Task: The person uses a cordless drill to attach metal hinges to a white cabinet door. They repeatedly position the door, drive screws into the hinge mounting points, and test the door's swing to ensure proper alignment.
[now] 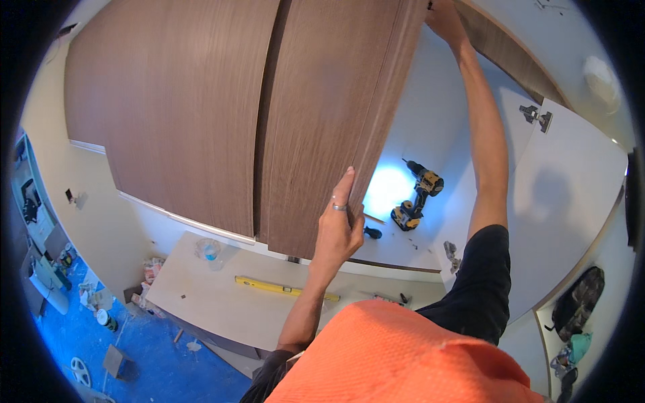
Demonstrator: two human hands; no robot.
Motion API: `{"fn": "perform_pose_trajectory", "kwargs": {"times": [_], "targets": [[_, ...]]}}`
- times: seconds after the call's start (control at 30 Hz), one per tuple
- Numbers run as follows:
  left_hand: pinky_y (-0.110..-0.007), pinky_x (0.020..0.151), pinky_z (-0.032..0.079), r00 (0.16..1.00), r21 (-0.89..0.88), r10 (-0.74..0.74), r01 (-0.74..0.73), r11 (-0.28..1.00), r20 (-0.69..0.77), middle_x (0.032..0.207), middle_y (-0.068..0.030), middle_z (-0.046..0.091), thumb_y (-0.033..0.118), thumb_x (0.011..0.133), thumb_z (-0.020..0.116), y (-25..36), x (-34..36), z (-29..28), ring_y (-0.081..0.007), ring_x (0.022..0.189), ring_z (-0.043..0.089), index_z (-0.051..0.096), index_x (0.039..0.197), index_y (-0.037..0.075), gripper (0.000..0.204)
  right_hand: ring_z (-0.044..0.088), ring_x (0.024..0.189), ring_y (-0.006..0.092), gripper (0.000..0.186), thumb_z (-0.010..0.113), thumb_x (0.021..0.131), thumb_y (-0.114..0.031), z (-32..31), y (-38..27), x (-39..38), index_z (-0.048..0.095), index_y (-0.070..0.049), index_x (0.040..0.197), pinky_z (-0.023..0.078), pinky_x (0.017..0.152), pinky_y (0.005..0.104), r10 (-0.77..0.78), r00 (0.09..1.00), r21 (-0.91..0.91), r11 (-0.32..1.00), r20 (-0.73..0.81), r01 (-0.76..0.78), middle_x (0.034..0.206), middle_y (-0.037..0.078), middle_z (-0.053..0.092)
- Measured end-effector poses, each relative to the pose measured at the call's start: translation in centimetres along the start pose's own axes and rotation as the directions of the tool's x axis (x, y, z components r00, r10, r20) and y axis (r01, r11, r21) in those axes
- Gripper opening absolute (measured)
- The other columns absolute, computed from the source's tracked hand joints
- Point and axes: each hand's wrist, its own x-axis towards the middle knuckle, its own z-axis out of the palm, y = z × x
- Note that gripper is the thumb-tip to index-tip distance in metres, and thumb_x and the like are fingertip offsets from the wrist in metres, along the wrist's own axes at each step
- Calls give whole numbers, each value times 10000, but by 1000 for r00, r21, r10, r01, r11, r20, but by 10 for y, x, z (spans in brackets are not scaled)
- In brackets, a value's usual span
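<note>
A brown wood-grain cabinet door [322, 121] stands partly swung out in front of me. My left hand [339, 225] holds its free edge low down, fingers lying on the brown face and wrapped toward the rim. A ring sits on one finger. High up, my right hand [445, 23] reaches to the door's upper edge inside the cabinet; its fingers are mostly hidden at the picture's top. Behind the door, on the cabinet floor, a yellow-and-black cordless drill [418, 195] rests near a dark-handled screwdriver [372, 232].
Another brown door [168, 114] adjoins on the left. To the right, a white door [571, 188] with hinges [535, 117] hangs open. Below, a counter [201, 289] carries a yellow spirit level [269, 285] and a clear cup [210, 252]. Blue sheeting [161, 356] covers the floor.
</note>
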Motion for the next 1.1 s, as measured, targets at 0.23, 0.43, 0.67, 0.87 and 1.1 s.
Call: {"fn": "perform_pose_trajectory", "kwargs": {"times": [0.23, 0.43, 0.67, 0.87, 1.1], "targets": [[-383, 885, 535, 994, 108, 34, -22, 994, -108, 1133, -234, 688, 10, 944, 648, 0, 1, 4, -278, 1020, 684, 389, 1492, 52, 608, 665, 924, 315, 38, 676, 802, -47, -5, -25, 1, 691, -24, 828, 522, 857, 409, -186, 927, 130, 962, -325, 238, 953, 123, 703], [-377, 883, 534, 971, 232, -25, 82, 969, -240, 1085, -222, 705, 55, 959, 666, 13, 0, 18, -270, 980, 693, 453, 1390, 33, 481, 651, 1035, 299, 96, 639, 805, -76, 3, -19, -3, 728, -54, 836, 482, 929, 457, -145, 923, 91, 978, -357, 189, 984, 109, 711], [-357, 823, 517, 949, 310, 30, 73, 948, -315, 994, -115, 652, 146, 1000, 665, 15, 3, 26, -188, 894, 599, 476, 1265, 17, 350, 622, 1132, 288, 146, 657, 793, -103, 8, -6, 3, 772, -83, 881, 447, 996, 467, -182, 938, 89, 972, -294, 217, 1077, 84, 722], [-347, 810, 512, 931, 341, 47, 85, 936, -362, 949, -105, 642, 169, 982, 697, 26, 10, 34, -179, 871, 589, 494, 1204, 14, 338, 625, 1129, 284, 131, 680, 783, -123, 14, -5, 2, 772, -87, 870, 447, 999, 470, -171, 922, 76, 975, -348, 209, 1049, 86, 725], [-340, 784, 539, 896, 490, 260, -56, 870, -359, 953, -198, 702, 145, 942, 736, 24, 19, 31, -207, 862, 659, 529, 1202, -27, 374, 681, 907, 268, 154, 651, 859, -163, 24, -14, 10, 747, -59, 920, 532, 828, 462, -164, 972, -257, 959, -168, 117, 960, 97, 731]]}}
